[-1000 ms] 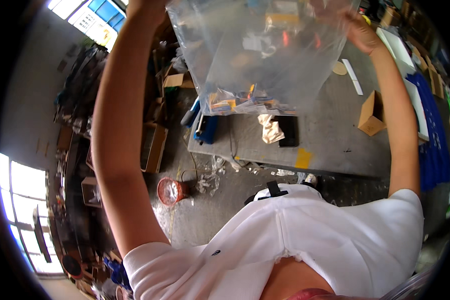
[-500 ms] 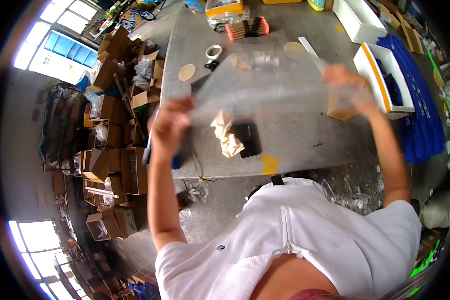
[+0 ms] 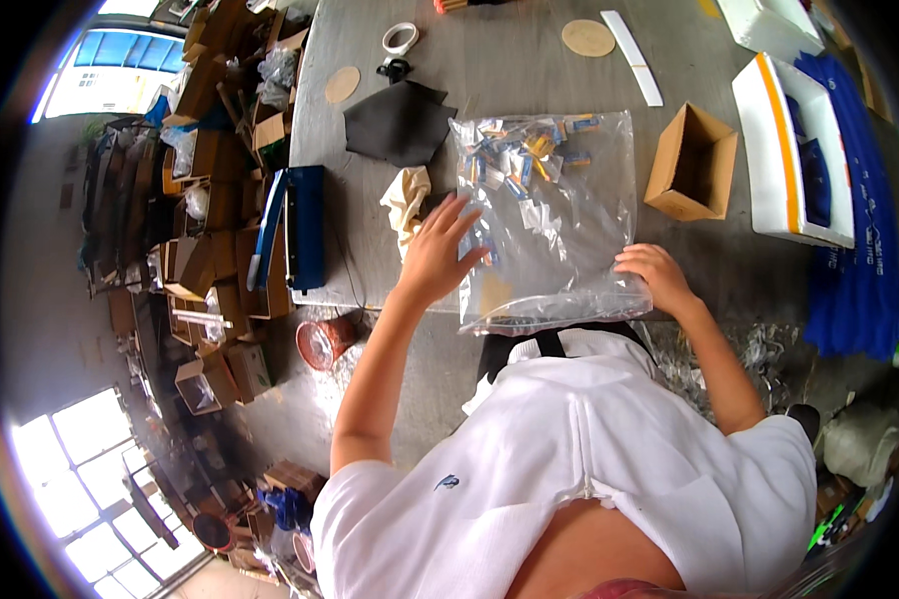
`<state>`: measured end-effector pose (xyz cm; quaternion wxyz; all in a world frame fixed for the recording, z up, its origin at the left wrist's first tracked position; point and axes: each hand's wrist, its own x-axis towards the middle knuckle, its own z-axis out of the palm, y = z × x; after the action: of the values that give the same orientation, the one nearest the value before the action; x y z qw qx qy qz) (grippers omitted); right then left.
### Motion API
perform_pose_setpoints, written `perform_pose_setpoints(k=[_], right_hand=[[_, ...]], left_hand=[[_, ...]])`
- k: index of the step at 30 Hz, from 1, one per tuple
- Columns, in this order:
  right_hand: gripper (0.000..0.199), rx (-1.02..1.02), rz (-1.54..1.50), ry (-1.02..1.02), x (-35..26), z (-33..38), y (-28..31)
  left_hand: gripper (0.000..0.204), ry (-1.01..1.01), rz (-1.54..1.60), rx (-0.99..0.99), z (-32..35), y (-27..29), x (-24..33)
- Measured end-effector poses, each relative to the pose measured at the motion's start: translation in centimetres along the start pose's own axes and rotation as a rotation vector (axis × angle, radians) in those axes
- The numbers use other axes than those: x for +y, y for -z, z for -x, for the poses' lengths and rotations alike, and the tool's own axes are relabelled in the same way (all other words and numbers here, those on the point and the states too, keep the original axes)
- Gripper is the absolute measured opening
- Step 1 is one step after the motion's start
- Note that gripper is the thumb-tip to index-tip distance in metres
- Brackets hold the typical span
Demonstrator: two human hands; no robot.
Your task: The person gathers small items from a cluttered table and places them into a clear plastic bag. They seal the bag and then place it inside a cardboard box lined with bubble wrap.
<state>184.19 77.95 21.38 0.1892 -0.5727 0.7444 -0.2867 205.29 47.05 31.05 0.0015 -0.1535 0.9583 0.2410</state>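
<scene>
A large clear plastic bag (image 3: pixel 569 225) lies flat on the table before me, its open end hanging over the near edge. Several small blue, white and yellow packets (image 3: pixel 534 150) are gathered toward its far end. My left hand (image 3: pixel 438 245) rests over the bag's left side with fingers spread and nothing gripped. On the right edge, near the opening, my right hand (image 3: pixel 659 275) lies with its fingers stretched onto the plastic. A crumpled cream cloth (image 3: pixel 406 203) sits just beyond my left hand, partly hidden by it.
Beyond the cloth lie a black sheet (image 3: pixel 400 122), a tape roll (image 3: pixel 401 39) and a round disc (image 3: pixel 343 85). An open cardboard box (image 3: pixel 674 175) and a white foam box (image 3: pixel 769 150) stand to the right. Left is a blue flat object (image 3: pixel 307 228).
The bag was held up, blurred, between both raised hands; now it is down on the table. Both hands have lowered toward me, and the packets inside show clearly. My view has shifted.
</scene>
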Motion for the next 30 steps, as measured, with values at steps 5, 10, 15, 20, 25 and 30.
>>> perform_pose_setpoints(k=[5,10,15,20,25,30], right_hand=[[0.021,0.025,0.047,0.100,0.4,-0.6,0.4],[0.018,0.073,-0.001,0.046,0.9,-0.1,-0.6],[0.021,0.059,0.073,-0.003,1.0,-1.4,-0.3],[0.044,0.141,0.199,-0.041,-3.2,-7.6,-0.4],[0.058,0.051,0.357,-0.151,1.0,-7.4,-4.2],[0.053,0.086,0.395,-0.193,1.2,-6.5,-4.9]], left_hand=[[0.061,-0.226,-0.259,0.089,-8.2,-5.9,1.9],[0.063,-0.299,-0.252,-0.064,-7.7,-13.8,0.8],[0.065,-0.388,-0.314,-0.116,-7.6,-14.0,0.2],[0.069,-0.224,-0.197,0.058,-9.1,-11.1,-0.5],[0.068,-0.216,-0.195,0.094,-9.0,-10.7,-6.5],[0.068,-0.176,-0.244,0.149,-7.8,-9.9,-6.5]])
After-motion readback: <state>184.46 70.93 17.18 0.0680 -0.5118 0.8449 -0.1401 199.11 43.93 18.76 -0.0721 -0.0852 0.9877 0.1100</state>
